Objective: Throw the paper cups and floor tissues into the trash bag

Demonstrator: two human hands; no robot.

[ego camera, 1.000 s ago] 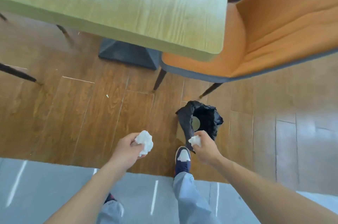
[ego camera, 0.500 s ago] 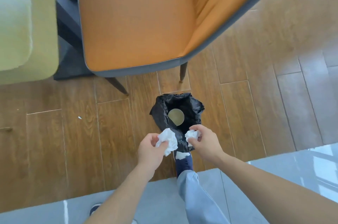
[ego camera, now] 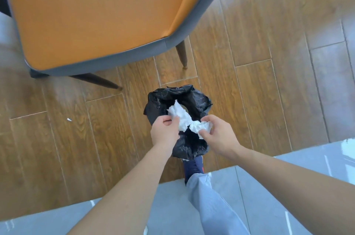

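A black trash bag (ego camera: 199, 100) stands open on the wooden floor just beyond my foot. My left hand (ego camera: 164, 132) pinches a crumpled white tissue (ego camera: 179, 114) that hangs over the bag's mouth. My right hand (ego camera: 218, 134) grips a smaller wadded tissue (ego camera: 199, 126) right beside it, also above the opening. The two tissues touch in the middle. A paper cup lies inside the bag, mostly hidden behind the left tissue.
An orange chair (ego camera: 92, 13) with a grey rim and dark legs stands close behind the bag. A tiny white scrap (ego camera: 68, 119) lies on the floor to the left. Grey tile (ego camera: 259, 181) borders the wood near my feet.
The view has swung past the table onto the chair. Both hands have moved forward over the bag's mouth, bringing the tissues together above the opening.
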